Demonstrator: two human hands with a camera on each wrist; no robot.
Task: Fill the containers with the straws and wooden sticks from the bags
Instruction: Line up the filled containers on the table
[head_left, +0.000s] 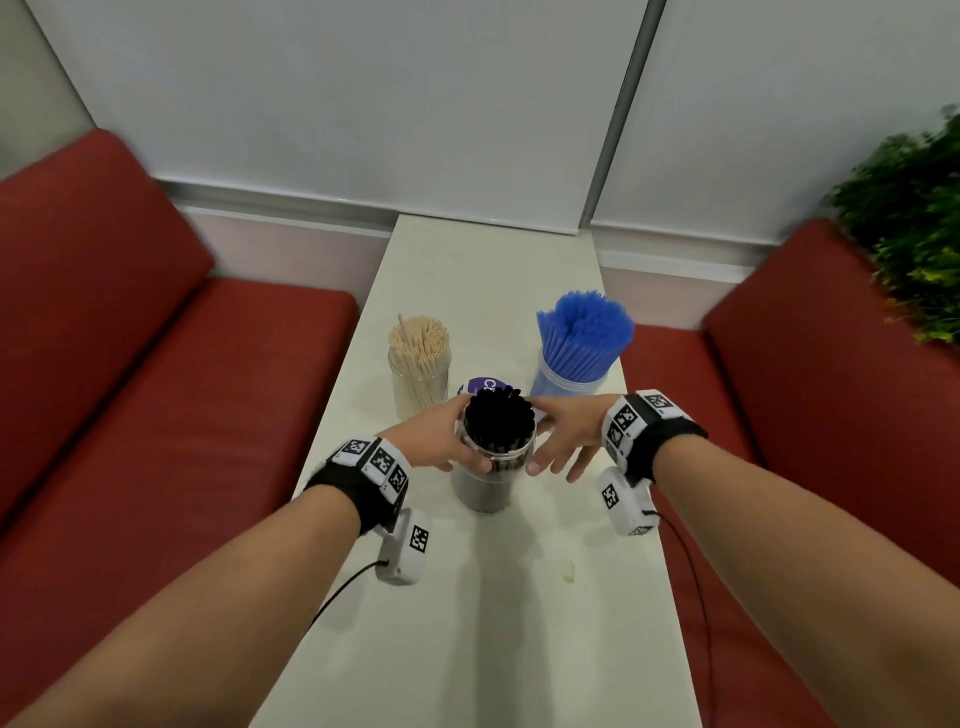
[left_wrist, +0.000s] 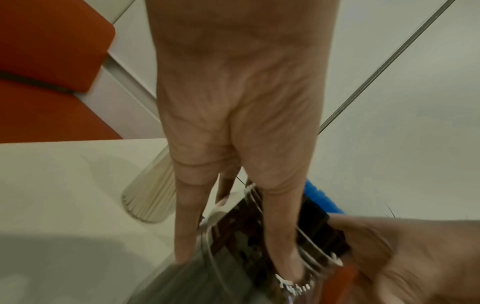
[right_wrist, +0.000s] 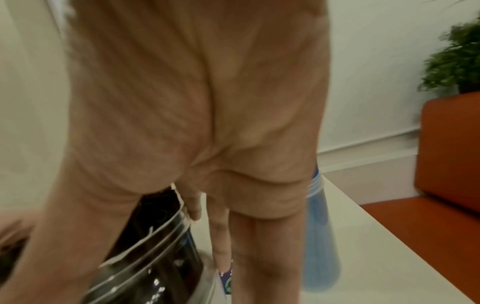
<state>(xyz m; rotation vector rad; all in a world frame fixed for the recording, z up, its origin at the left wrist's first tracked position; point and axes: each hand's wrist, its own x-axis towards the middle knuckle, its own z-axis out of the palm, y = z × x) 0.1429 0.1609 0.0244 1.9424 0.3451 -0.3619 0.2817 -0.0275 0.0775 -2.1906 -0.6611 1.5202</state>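
Note:
Three clear jars stand on the narrow white table (head_left: 467, 649). The front jar of black straws (head_left: 488, 488) (left_wrist: 233, 230) (right_wrist: 155, 257) is packed full. My left hand (head_left: 441, 434) (left_wrist: 233, 102) grips it at the rim, thumb on the near side and fingers round the far side. My right hand (head_left: 566, 434) (right_wrist: 182, 102) is at the jar's right side with fingers spread and straight; whether they touch the glass is unclear. Behind stand a jar of wooden sticks (head_left: 420, 379) (left_wrist: 150, 197) on the left and a jar of blue straws (head_left: 571, 374) (right_wrist: 322, 236) on the right.
A purple-labelled item (head_left: 483, 385) (right_wrist: 226, 281) lies just behind the black-straw jar, mostly hidden. Red benches (head_left: 156, 415) flank the table on both sides. A green plant (head_left: 914, 234) stands at the far right. A small pale scrap (head_left: 569, 571) lies on the near tabletop.

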